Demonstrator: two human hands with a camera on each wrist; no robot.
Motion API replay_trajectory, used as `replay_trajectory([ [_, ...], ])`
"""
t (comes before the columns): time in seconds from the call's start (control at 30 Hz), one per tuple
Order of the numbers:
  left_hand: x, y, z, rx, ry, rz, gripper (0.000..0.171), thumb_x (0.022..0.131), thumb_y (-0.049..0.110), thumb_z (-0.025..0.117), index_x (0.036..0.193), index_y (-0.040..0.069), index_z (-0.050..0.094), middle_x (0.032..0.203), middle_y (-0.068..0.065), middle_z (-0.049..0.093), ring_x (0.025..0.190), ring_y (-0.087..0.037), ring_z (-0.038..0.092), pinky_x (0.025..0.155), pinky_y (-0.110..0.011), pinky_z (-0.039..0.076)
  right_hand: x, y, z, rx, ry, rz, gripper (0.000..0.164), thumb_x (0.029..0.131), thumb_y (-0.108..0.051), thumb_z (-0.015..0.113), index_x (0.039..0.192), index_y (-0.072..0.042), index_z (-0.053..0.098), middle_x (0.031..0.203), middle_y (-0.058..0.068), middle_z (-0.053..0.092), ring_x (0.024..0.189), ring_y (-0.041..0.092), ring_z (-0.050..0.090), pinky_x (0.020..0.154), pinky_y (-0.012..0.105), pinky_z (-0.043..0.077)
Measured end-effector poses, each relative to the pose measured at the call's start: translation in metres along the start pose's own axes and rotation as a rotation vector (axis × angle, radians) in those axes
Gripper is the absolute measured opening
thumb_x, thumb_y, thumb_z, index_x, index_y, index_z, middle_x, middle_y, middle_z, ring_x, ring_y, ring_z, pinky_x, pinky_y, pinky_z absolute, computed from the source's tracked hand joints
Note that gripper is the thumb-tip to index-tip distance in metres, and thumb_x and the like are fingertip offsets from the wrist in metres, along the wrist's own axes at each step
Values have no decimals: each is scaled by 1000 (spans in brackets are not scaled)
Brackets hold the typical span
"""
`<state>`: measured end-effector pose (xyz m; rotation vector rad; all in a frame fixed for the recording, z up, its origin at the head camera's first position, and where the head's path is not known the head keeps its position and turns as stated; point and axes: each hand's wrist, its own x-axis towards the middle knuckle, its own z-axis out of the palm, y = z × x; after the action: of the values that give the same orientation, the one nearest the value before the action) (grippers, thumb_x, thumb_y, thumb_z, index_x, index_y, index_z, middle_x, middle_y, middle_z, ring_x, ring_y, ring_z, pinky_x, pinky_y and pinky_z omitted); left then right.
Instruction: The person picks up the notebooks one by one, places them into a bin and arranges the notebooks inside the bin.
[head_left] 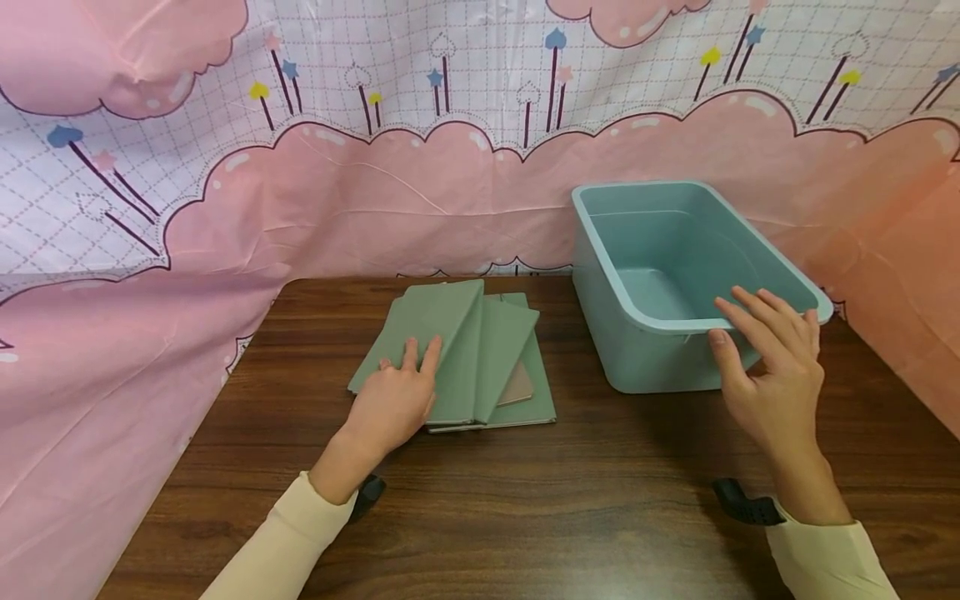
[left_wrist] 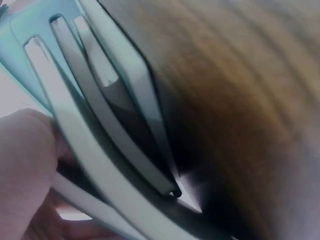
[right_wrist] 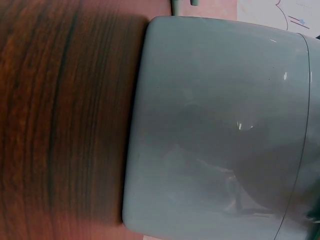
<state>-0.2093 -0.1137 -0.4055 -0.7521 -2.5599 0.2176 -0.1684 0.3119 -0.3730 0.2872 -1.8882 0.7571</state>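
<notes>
Left hand [head_left: 393,404] pinches top book [head_left: 442,307] | right hand [head_left: 780,375] spread by bin [head_left: 660,360] rim | risk: lower books [head_left: 538,400] may slide; cause: skewed stacking

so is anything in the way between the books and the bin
Nothing visible stands on the table between the books and the bin. Only the bin's own side wall rises before its open inside. The right hand is at the near rim, right of the direct line.
</notes>
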Motion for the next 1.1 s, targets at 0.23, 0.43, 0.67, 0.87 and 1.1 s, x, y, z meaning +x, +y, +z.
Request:
replay_trajectory([
  [0.23, -4, -4, 1, 3, 22, -7, 67, 94, 11, 78, 155, 3, 51, 135, -29, 70, 73, -42, 78, 35, -26, 37, -1, 1, 2, -2, -13, -2, 35, 99, -26, 74, 121, 1, 79, 130, 28, 72, 145, 11, 52, 129, 68, 12],
  [0.43, -3, -7, 1, 18, 40, -6, 74, 87, 12, 84, 153, 3, 53, 131, -26, 73, 34, -14, 39, 38, -23, 22, -2, 3, 5, 4, -14, 0, 37, 100, -30, 73, 121, 0, 79, 131, 27, 72, 146, 12, 52, 130, 67, 12],
  [0.67, 0, -13, -7, -18, 70, -23, 63, 86, 1, 79, 146, 0, 59, 125, -23, 77, 30, -10, 31, 39, -22, 18, -4, 5, 7, 9, -15, 5, 37, 99, -31, 74, 122, -2, 79, 132, 25, 72, 146, 14, 53, 130, 65, 11],
  [0.87, 7, -18, -13, -41, 108, -49, 60, 82, -5, 73, 141, 0, 63, 120, -16, 79, 35, -10, 28, 40, -24, 18, -2, -1, 4, -1, -10, 8, 36, 100, -28, 73, 121, 1, 78, 131, 28, 72, 146, 12, 52, 130, 66, 12],
  [1.1, 12, -29, -26, -48, 162, -94, 61, 80, -7, 72, 140, 1, 64, 111, -15, 81, 36, -12, 28, 41, -25, 18, 2, -11, 3, 6, 15, 3, 34, 99, -24, 73, 119, 4, 78, 128, 30, 72, 144, 20, 55, 130, 66, 12],
])
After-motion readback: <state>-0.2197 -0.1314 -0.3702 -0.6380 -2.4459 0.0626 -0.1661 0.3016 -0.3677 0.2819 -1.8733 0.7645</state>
